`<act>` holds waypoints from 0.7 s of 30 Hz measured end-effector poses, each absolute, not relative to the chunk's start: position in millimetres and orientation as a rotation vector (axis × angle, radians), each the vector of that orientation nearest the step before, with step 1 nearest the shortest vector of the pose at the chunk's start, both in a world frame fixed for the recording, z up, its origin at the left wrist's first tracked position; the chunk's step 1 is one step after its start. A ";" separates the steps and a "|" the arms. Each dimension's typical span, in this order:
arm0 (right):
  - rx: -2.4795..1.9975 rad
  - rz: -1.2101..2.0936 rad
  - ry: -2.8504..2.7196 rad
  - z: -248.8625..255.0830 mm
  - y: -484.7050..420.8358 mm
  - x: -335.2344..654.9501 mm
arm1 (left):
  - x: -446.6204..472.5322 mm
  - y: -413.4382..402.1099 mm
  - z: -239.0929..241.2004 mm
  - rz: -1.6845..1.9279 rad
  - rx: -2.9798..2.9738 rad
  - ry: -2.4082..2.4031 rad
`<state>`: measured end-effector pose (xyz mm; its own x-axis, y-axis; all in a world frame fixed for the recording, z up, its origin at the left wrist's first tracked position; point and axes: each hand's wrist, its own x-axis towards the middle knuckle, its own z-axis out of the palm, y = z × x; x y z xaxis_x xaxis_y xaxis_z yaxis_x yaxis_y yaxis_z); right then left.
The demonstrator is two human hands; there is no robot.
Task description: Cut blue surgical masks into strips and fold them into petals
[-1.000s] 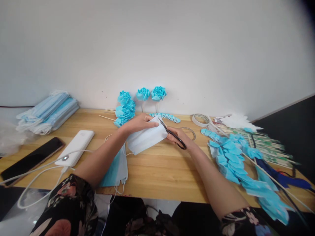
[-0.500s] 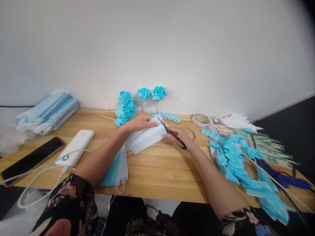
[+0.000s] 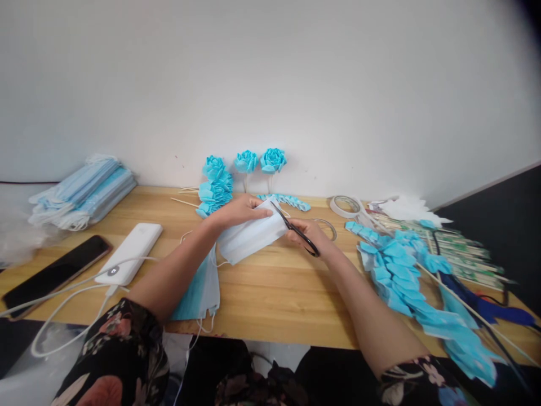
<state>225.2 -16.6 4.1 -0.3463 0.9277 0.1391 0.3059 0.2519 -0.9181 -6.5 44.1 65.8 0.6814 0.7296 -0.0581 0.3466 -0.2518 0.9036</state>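
Observation:
My left hand grips the far end of a white face mask, held just above the wooden table. My right hand is closed round the handles of black scissors, whose blades reach up and left to the mask's top right corner. Under my left forearm lie a few more blue masks, hanging over the table's front edge.
A stack of blue masks, a dark phone and a white power bank with cables lie at left. Blue mask roses stand against the wall. Tape rolls, blue cut pieces and sticks fill the right.
Almost nothing differs; the scissors and my right hand have shifted very slightly against the mask's corner.

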 end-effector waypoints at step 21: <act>-1.254 1.155 -1.665 2.1 -15.7 226.2 | -9.1 43.9 69.5 0.427 1.830 0.823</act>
<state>226.2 -15.7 2.1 -0.2479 0.9679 0.0410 0.3009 0.1172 -0.9464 -9.1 43.9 69.5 0.7012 0.7080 -0.0841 0.3391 -0.2274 0.9129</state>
